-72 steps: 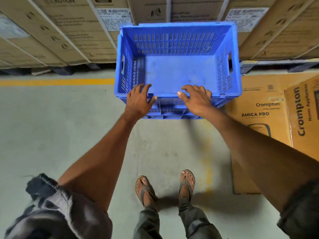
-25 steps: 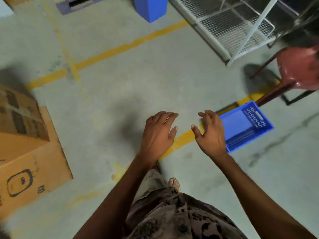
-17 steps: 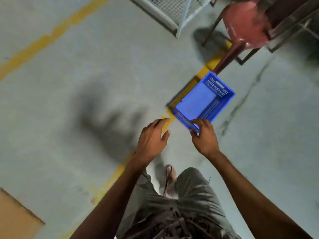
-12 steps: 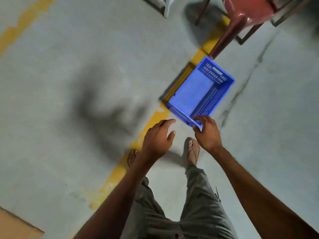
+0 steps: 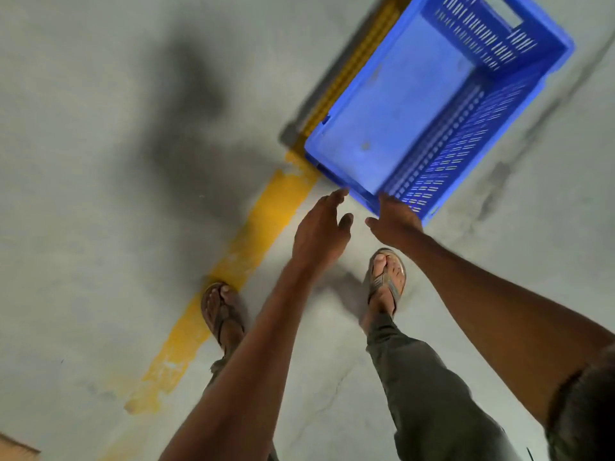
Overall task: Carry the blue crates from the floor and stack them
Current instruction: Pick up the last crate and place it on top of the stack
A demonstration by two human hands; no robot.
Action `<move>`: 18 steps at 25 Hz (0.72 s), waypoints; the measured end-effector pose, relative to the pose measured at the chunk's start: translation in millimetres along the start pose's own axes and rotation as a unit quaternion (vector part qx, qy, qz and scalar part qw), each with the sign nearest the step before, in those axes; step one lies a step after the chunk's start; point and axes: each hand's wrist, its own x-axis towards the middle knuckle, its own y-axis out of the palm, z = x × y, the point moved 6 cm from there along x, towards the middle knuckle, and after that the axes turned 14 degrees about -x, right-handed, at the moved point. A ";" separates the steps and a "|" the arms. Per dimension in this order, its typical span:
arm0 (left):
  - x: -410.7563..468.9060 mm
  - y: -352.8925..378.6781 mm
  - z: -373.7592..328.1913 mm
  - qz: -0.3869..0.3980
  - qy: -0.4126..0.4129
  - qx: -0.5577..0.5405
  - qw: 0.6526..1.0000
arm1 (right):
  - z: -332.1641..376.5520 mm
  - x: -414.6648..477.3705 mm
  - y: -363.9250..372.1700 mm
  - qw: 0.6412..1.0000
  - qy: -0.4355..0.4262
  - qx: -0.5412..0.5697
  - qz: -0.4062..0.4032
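An empty blue plastic crate [image 5: 429,104] with slotted walls sits on the grey floor at the upper right, turned at an angle. My left hand [image 5: 321,227] hovers just short of the crate's near corner, fingers apart and holding nothing. My right hand [image 5: 394,217] reaches the crate's near rim; its fingertips are hidden against the rim, and I cannot tell whether it grips. The picture is blurred by motion.
A yellow painted line [image 5: 239,261] runs diagonally across the concrete floor and under the crate's left side. My sandalled feet [image 5: 386,281] stand on either side of it. A cardboard corner [image 5: 16,449] shows at the bottom left.
I have stepped closer and bent down: the crate has grown large in view. Both hands have stretched forward to its near edge. The red chair and wire rack have left the view.
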 end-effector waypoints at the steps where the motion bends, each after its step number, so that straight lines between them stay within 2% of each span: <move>1: 10.1 14.5 7.0 0.007 0.006 0.007 1.000 | 0.6 14.3 12.4 1.000 0.004 -0.002 -0.013; 3: 25.6 38.9 19.1 0.030 0.021 0.029 0.999 | -3.0 34.7 24.0 0.997 0.014 -0.041 -0.065; 5: 31.7 46.1 20.5 0.035 0.034 0.050 0.998 | -4.2 36.7 15.7 0.991 -0.023 -0.090 -0.092; 7: 29.9 42.9 6.7 0.023 0.023 0.043 0.999 | -10.7 17.4 -17.4 0.987 -0.050 -0.096 -0.118; 9: 21.2 39.0 -17.9 0.036 0.010 0.019 0.999 | -12.6 -7.3 -68.3 0.987 -0.057 -0.043 -0.142; 11: -0.8 34.3 -66.6 0.067 0.034 -0.015 0.997 | -13.8 -38.1 -137.3 0.987 -0.065 0.019 -0.145; 13: -33.6 24.8 -126.0 0.065 0.058 -0.026 0.996 | -20.0 -68.5 -209.0 0.979 -0.068 0.124 -0.147; 15: -69.5 4.7 -176.8 -0.022 0.079 0.016 0.997 | -19.3 -102.2 -262.7 0.958 -0.069 0.248 -0.129; 18: -138.0 -47.0 -237.6 -0.240 0.123 0.048 0.962 | 8.3 -172.4 -316.7 0.923 -0.113 0.356 -0.089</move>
